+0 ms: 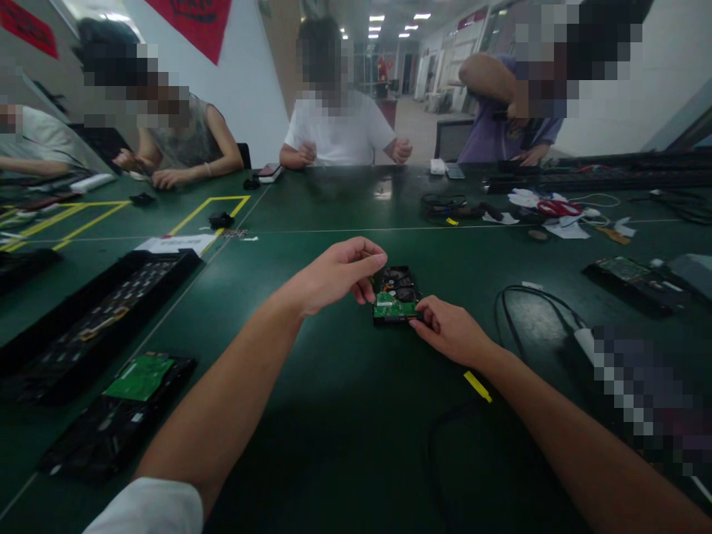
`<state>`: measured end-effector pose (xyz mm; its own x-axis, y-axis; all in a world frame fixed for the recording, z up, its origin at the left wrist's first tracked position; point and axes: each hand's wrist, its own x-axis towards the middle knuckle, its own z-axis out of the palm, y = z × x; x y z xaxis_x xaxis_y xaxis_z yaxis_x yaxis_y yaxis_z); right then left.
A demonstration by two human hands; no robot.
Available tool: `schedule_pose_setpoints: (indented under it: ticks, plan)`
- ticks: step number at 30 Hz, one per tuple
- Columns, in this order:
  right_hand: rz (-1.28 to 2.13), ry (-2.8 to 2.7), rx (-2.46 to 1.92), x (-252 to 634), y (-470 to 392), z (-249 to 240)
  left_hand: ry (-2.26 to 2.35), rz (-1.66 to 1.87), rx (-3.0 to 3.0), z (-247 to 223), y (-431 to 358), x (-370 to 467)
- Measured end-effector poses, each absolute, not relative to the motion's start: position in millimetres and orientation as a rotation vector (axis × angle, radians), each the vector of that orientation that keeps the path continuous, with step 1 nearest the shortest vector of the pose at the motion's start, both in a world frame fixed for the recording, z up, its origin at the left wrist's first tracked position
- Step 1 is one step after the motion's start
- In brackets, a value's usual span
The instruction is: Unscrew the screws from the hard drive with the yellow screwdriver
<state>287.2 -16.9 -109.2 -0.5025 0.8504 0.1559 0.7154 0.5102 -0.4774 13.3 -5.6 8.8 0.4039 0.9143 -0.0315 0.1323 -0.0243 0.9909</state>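
A black hard disk drive [397,280] with a green circuit board [392,305] on its near end lies on the dark green table, in the middle of the head view. My right hand [448,326] grips its near right corner, thumb and fingers closed on the edge. Above the drive's left side is my left hand [350,271], its thumb and fingers curled together in a pinch. Whatever may be between those fingertips is too small to make out. The palm side of the left hand is partly hidden.
A long black tray [100,319] of small parts and another hard drive [119,408] lie to the left. At right are a drive [634,282], a black cable [509,326] and a yellow tag [478,386]. Several people sit across the table [334,415], near tangled cables [453,206] and paper scraps.
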Motion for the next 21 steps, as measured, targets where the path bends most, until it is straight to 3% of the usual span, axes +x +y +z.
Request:
schedule_pose_setpoints:
  ticks: [21]
  plan:
    - [0.506,-2.405,-1.318,288.8,-15.9,-109.8,0.982,0.813,1.616,10.7,-5.4,10.8]
